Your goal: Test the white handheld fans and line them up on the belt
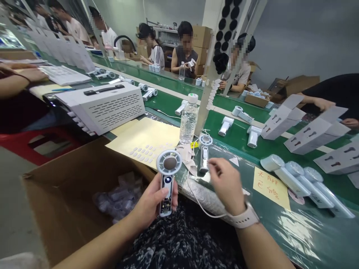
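Note:
My left hand (153, 201) is wrapped round the handle of a handheld fan (167, 180), held upright over my lap. It has a round spoked head and a small lit display, and bare circuitry shows low on the handle. My right hand (228, 183), a pale watch on its wrist, hovers at the table edge with fingers curled together; whether anything small is between them is hidden. Just left of those fingers lies a second handheld fan (204, 158) with its handle front open. A white cable (196, 198) loops below the right hand.
A water bottle (188, 121) stands beside a yellow sheet (134, 142) with small oval stickers. Left are a vented grey instrument (112, 108) and an open carton (56, 198) of plastic bags. Several fans (297, 181) and white boxes (283, 116) sit right. Co-workers sit across the green conveyor (210, 130).

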### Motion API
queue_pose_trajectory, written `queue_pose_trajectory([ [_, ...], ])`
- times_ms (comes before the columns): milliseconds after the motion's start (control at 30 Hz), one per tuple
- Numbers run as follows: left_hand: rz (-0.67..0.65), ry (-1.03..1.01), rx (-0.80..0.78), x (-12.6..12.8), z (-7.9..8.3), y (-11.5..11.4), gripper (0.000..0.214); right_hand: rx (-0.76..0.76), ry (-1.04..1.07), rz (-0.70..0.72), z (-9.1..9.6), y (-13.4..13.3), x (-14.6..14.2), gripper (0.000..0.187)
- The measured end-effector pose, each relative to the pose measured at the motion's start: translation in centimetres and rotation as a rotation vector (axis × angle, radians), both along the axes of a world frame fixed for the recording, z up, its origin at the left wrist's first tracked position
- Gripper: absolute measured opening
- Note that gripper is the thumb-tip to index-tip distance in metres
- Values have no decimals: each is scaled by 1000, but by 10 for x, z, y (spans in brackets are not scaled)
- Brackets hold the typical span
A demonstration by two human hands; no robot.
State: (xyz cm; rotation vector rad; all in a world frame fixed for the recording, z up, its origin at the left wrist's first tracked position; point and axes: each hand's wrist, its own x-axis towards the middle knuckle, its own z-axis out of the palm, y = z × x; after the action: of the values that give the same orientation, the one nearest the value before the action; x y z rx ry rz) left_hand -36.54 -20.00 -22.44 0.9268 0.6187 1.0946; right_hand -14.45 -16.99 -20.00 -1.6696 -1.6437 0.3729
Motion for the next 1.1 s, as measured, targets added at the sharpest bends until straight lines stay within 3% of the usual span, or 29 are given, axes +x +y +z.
queue_pose_trajectory([
  [133,-124,-123,-33,-3,-4,-1,37,-59,-116,-198,-3,10,46,23],
  [267,-210,-281,-51,-1,-7,8,37,-201,-248,-100,-23,17,67,12],
  [400,-227,-344,-38,3,-8,14,38,-186,-373,-16,-34,34,50,15],
  [700,-160,-256,-54,5,-9,14,36,-92,-600,91,-41,86,12,28],
  [867,-160,-234,-62,6,-8,18,39,-60,-617,198,-47,76,26,35],
  [1100,-163,-163,-39,5,-15,23,43,-114,-542,200,-45,52,91,44],
])
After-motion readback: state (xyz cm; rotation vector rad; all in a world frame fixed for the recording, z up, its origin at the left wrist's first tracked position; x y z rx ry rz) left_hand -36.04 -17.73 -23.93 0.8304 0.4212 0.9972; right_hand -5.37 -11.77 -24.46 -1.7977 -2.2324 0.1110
